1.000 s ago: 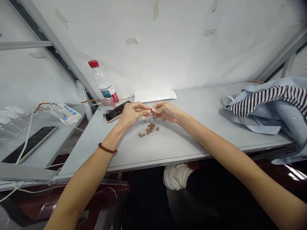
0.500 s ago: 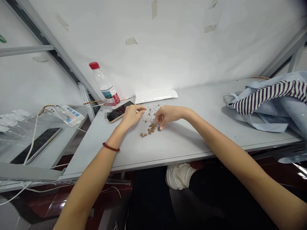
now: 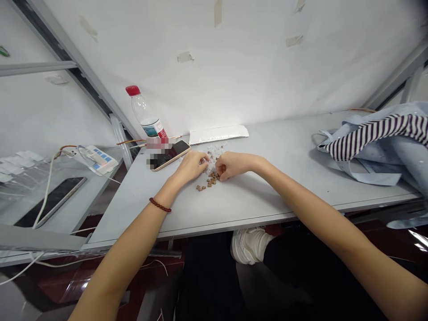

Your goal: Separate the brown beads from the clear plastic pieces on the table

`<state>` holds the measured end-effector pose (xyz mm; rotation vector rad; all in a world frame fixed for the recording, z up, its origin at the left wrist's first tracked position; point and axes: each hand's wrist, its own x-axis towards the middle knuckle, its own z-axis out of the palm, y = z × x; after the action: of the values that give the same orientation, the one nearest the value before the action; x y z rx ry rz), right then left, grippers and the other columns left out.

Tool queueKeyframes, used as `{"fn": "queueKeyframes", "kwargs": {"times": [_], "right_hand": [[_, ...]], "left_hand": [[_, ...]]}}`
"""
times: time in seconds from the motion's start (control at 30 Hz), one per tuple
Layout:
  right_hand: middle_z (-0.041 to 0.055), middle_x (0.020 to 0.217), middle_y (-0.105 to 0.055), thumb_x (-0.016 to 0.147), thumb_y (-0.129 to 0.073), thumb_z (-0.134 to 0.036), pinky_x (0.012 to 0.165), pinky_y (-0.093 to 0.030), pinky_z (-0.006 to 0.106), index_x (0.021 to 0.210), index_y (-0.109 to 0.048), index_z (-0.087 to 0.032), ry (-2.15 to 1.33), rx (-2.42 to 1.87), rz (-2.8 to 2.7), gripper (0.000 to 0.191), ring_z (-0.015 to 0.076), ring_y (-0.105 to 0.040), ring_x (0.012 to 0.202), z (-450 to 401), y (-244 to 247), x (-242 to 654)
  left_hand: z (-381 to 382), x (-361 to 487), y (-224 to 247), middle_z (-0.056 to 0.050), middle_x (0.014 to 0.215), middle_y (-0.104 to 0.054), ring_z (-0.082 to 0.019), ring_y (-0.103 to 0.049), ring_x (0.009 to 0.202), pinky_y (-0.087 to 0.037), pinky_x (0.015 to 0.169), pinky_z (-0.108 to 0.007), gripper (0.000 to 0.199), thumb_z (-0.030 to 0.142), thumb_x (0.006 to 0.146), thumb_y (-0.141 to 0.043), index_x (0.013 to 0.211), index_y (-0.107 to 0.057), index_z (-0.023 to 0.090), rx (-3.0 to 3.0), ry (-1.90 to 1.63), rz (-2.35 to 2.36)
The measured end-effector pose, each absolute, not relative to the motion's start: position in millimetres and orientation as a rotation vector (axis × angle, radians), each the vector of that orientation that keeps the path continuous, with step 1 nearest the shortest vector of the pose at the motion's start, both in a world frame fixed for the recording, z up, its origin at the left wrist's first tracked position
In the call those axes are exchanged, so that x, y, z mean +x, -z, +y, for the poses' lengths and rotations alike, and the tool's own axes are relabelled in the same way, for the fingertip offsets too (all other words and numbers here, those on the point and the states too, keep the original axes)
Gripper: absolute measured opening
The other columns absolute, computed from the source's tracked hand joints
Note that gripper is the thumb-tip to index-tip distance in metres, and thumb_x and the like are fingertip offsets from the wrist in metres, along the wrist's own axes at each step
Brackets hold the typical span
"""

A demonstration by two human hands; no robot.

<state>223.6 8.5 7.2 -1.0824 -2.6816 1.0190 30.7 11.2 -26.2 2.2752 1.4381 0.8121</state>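
My left hand (image 3: 190, 166) and my right hand (image 3: 233, 165) lie close together on the grey-white table (image 3: 274, 191), fingers curled toward each other. Their fingertips rest at a heap of small clear plastic wrappers (image 3: 214, 152), and the left fingertips touch it. Just below the hands lies a cluster of small brown pieces (image 3: 209, 181), possibly pet treats. My fingers hide whatever they may hold. A smartphone in a gold-edged case (image 3: 170, 155) lies just beyond my left hand, and a white flat envelope (image 3: 219, 134) lies behind the wrappers.
A red-capped plastic water bottle (image 3: 145, 111) stands at the back left of the table. A striped and pale blue cloth bag (image 3: 374, 133) lies at the right. On a lower surface to the left are a power strip (image 3: 96, 159) and another phone (image 3: 50, 203).
My hands were pinching together above the table, then parted, and now have come back together low over the clear wrappers. The view has shifted slightly.
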Motion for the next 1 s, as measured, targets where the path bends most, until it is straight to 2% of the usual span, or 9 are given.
{"fn": "queueKeyframes", "kwargs": {"times": [0.13, 0.27, 0.37, 0.47, 0.67, 1.0], "right_hand": [[-0.0013, 0.051, -0.058, 0.065, -0.063, -0.009, 0.051, -0.035, 0.029, 0.053, -0.06, -0.019, -1.03, -1.057, -2.649, 0.016, 0.0116, -0.048, 0.049, 10, -7, 227], [0.0012, 0.063, -0.065, 0.068, -0.063, -0.011, 0.053, -0.042, 0.027, 0.064, -0.067, -0.017, -1.177, -0.952, -2.448, 0.008, 0.0122, -0.056, 0.056, 13, -12, 232], [0.0031, 0.069, -0.067, 0.072, -0.066, -0.014, 0.058, -0.049, 0.025, 0.074, -0.069, -0.014, -1.231, -0.88, -2.179, 0.004, 0.0121, -0.061, 0.062, 15, -15, 234], [0.0045, 0.072, -0.069, 0.072, -0.07, -0.018, 0.067, -0.053, 0.027, 0.076, -0.069, -0.013, -1.262, -0.799, -1.917, 0.007, 0.0124, -0.063, 0.067, 20, -13, 235], [0.0039, 0.07, -0.07, 0.065, -0.078, -0.017, 0.074, -0.055, 0.031, 0.072, -0.069, -0.013, -1.359, -0.753, -1.656, 0.012, 0.0138, -0.066, 0.069, 26, -4, 232], [0.0033, 0.067, -0.069, 0.063, -0.079, -0.016, 0.069, -0.055, 0.03, 0.071, -0.07, -0.013, -1.396, -0.755, -1.635, 0.012, 0.0133, -0.064, 0.066, 22, -4, 230]], "left_hand": [[9, 31, 17, -0.005, 0.072, -0.069, -0.02, -0.057, 0.068, -0.044, 0.077, -0.035, 0.01, 0.021, 0.067, -0.071, 0.076, -0.076, 0.021, 2.083, -0.976, 1.455], [3, 33, 4, -0.003, 0.071, -0.069, -0.014, -0.059, 0.064, -0.048, 0.072, -0.031, 0.02, 0.025, 0.067, -0.078, 0.085, -0.075, 0.017, 1.601, -1.123, 1.253], [-1, 35, -2, -0.004, 0.072, -0.07, -0.012, -0.064, 0.068, -0.051, 0.079, -0.029, 0.019, 0.017, 0.067, -0.079, 0.085, -0.074, 0.012, 1.274, -1.152, 1.077], [-2, 37, -5, -0.007, 0.077, -0.072, -0.012, -0.068, 0.074, -0.052, 0.086, -0.026, 0.011, 0.006, 0.073, -0.072, 0.085, -0.073, 0.007, 1.075, -1.166, 0.992], [-3, 40, -5, -0.012, 0.082, -0.074, -0.012, -0.07, 0.074, -0.054, 0.088, -0.023, 0.014, -0.003, 0.08, -0.062, 0.085, -0.073, 0.003, 0.957, -1.154, 0.985], [-8, 48, -8, -0.01, 0.075, -0.073, -0.011, -0.069, 0.07, -0.054, 0.088, -0.024, 0.013, -0.003, 0.08, -0.062, 0.081, -0.073, 0.003, 0.94, -1.206, 1.015]]}}
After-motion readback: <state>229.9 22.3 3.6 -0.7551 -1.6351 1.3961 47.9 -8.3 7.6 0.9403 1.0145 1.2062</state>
